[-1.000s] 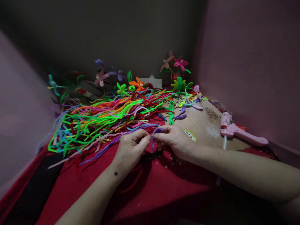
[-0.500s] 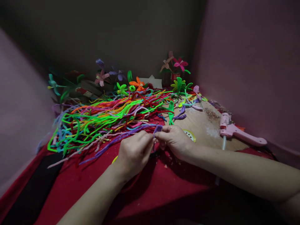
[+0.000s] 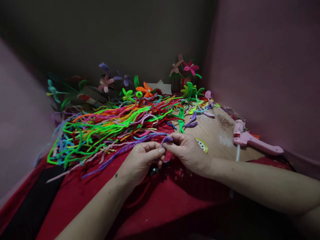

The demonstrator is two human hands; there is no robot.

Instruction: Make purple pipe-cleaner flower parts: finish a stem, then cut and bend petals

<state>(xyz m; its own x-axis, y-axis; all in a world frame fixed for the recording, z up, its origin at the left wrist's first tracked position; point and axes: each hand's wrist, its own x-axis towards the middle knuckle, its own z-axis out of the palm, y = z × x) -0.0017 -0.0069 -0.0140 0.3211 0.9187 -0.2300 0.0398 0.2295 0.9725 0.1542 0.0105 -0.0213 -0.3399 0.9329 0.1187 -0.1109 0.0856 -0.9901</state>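
Observation:
Between my two hands is a purple pipe cleaner (image 3: pixel 167 139), bent into a small petal-like loop. My right hand (image 3: pixel 191 153) pinches its upper part between thumb and fingers. My left hand (image 3: pixel 141 160) is closed with thumb against fingertips at the lower end of the same piece, which my fingers partly hide. Just beyond them spreads a large heap of colourful pipe cleaners (image 3: pixel 117 123). A folded purple piece (image 3: pixel 192 120) and a green leaf shape (image 3: pixel 181 120) lie past my right hand.
A pink glue gun (image 3: pixel 250 138) with a clear glue stick rests at the right on a brown board (image 3: pixel 225 133). A yellow-rimmed disc (image 3: pixel 202 145) sits behind my right hand. Finished pipe-cleaner flowers (image 3: pixel 145 89) stand along the back. Red cloth (image 3: pixel 160 213) covers the table.
My left hand has turned from a knuckles-up fist so its thumb and fingers now show. The purple loop has tilted over to the right. The whole view has shifted slightly.

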